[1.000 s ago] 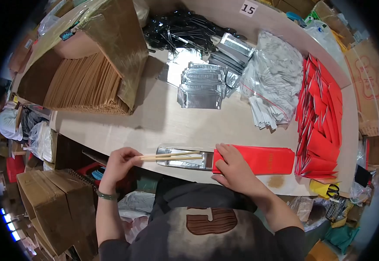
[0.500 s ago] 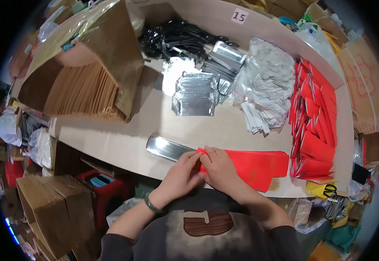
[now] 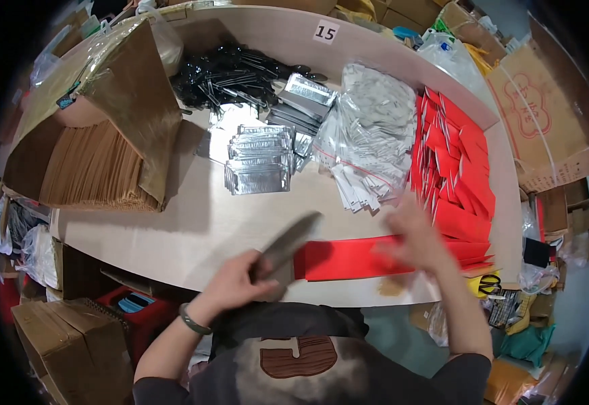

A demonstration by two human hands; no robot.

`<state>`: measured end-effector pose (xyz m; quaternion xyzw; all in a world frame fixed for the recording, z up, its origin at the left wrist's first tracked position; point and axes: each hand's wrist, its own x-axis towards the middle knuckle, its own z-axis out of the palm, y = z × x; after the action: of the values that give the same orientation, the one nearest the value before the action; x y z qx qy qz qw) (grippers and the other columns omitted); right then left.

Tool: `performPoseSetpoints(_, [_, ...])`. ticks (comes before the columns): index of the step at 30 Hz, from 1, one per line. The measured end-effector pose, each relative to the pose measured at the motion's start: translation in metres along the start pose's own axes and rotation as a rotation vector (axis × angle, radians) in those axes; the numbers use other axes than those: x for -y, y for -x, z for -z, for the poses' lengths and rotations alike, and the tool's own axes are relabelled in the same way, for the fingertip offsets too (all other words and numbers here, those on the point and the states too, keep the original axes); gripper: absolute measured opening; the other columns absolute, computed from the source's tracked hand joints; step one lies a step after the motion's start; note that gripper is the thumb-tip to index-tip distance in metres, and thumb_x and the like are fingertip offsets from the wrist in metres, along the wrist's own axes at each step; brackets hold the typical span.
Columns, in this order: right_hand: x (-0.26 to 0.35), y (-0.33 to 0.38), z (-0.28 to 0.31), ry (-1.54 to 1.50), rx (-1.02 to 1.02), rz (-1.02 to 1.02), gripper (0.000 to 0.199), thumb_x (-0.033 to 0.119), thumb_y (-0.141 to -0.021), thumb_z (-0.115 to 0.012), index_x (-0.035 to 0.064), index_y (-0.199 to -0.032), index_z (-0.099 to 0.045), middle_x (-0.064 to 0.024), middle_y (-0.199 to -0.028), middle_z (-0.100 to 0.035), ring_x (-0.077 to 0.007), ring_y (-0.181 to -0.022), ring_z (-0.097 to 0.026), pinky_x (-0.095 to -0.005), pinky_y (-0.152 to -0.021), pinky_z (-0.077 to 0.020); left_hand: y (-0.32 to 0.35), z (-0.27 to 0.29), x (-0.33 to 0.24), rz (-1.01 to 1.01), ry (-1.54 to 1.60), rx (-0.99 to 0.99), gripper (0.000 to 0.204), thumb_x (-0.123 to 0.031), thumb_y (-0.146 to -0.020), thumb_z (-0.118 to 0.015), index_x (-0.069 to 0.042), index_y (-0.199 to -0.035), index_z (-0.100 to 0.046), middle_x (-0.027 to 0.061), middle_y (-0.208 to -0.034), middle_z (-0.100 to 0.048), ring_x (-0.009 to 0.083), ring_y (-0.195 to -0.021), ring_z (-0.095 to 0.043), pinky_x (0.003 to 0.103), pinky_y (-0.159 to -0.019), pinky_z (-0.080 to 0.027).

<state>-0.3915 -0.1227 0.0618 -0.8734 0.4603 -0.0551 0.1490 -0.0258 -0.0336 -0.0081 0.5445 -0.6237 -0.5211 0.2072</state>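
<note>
My left hand (image 3: 232,283) is closed around one end of a long, flat, shiny grey strip (image 3: 293,237). The strip is blurred and lifted at a slant, its free end pointing away from me. Beside it, several flat red paper sleeves (image 3: 342,260) lie across the near edge of the table. Over their right half hovers my right hand (image 3: 413,236), smeared by motion, so its fingers are hard to read. A large heap of red sleeves (image 3: 467,162) lies just beyond that hand.
A cardboard box (image 3: 147,128) packed with brown card sheets (image 3: 98,165) stands at the left. Silver foil packets (image 3: 259,162), glossy black pieces (image 3: 230,77) and a clear bag of white packets (image 3: 375,118) lie toward the raised back wall (image 3: 254,21). Yellow-handled scissors (image 3: 489,283) sit at the right.
The shiny strip, lying on the table before, is now raised in my left hand. My right hand has left the red sleeves' left end and moved right. The view has shifted.
</note>
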Motion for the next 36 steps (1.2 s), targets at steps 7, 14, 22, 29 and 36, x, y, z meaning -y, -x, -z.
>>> performPoseSetpoints(7, [0.062, -0.02, -0.109, 0.013, -0.045, 0.366, 0.051, 0.042, -0.072, -0.075, -0.0007, -0.096, -0.062, -0.0264, -0.125, -0.054, -0.0445, -0.116, -0.053, -0.0502, -0.101, -0.0418, -0.015, -0.053, -0.028, -0.289, 0.033, 0.254, 0.04, -0.02, -0.075, -0.076, -0.001, -0.105, -0.057, 0.0217, -0.11, -0.057, 0.0364, -0.1, -0.061, 0.042, -0.082, -0.05])
performPoseSetpoints(14, [0.097, -0.018, -0.126, -0.044, 0.015, -0.241, 0.025, 0.027, -0.087, -0.065, 0.0043, -0.079, -0.062, -0.0128, -0.071, -0.064, -0.0342, -0.069, -0.064, -0.0451, -0.061, -0.0503, 0.004, -0.016, 0.011, -0.048, -0.446, -0.315, 0.057, -0.016, -0.068, -0.082, -0.006, -0.117, -0.055, 0.0142, -0.1, -0.061, 0.0353, -0.087, -0.063, 0.042, -0.074, -0.052])
performPoseSetpoints(22, [0.12, -0.042, -0.138, -0.334, 0.04, -0.205, 0.016, 0.021, -0.081, -0.062, 0.0054, -0.078, -0.063, -0.0156, -0.069, -0.064, -0.0368, -0.066, -0.064, -0.0467, -0.063, -0.0518, -0.002, 0.007, -0.004, -0.148, -0.624, 0.055, 0.082, -0.022, -0.061, -0.088, -0.01, -0.133, -0.05, 0.0136, -0.102, -0.06, 0.0336, -0.094, -0.062, 0.042, -0.078, -0.052])
performPoseSetpoints(29, [-0.005, -0.062, -0.083, 0.128, -0.26, -0.549, 0.029, 0.018, -0.084, -0.065, 0.0018, -0.108, -0.063, -0.0179, -0.099, -0.066, -0.0352, -0.098, -0.063, -0.0471, -0.082, -0.0501, 0.013, 0.091, 0.003, -0.442, -0.63, -0.584, 0.043, -0.009, -0.073, -0.08, -0.005, -0.112, -0.065, 0.0132, -0.107, -0.065, 0.0327, -0.102, -0.061, 0.041, -0.089, -0.049])
performPoseSetpoints(36, [-0.013, -0.04, -0.1, 0.29, -0.331, -0.322, 0.026, 0.014, -0.077, -0.069, 0.0058, -0.102, -0.065, -0.0182, -0.091, -0.063, -0.0375, -0.088, -0.06, -0.0488, -0.078, -0.0468, 0.018, 0.24, 0.034, -0.038, -0.801, -1.168, 0.023, -0.007, -0.087, -0.064, 0.002, -0.108, -0.067, 0.0164, -0.097, -0.068, 0.0276, -0.082, -0.066, 0.034, -0.075, -0.052])
